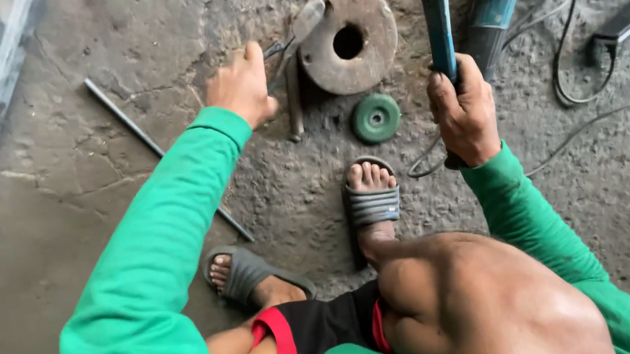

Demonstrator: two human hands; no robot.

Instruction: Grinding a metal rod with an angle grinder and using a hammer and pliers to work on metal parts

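The right hand (465, 112) is closed in a full fist around the blue handle of a hammer (438, 15), which stands raised; its dark head is cut off by the top edge of the picture. The left hand (243, 89) reaches down to the concrete floor (95, 230) with fingers curled shut on pliers (278, 47), whose tips pinch a flat grey metal piece (304, 22) laid against the rim of a rusty iron ring (348, 41). The ring lies flat on the floor, just ahead of the left hand. A rod (293, 99) lies beside that hand, and a green disc (375, 118) sits near the ring, in front of the sandalled right foot (371, 194). An angle grinder (492, 12) with its cable lies behind the hammer. Both sleeves are green.
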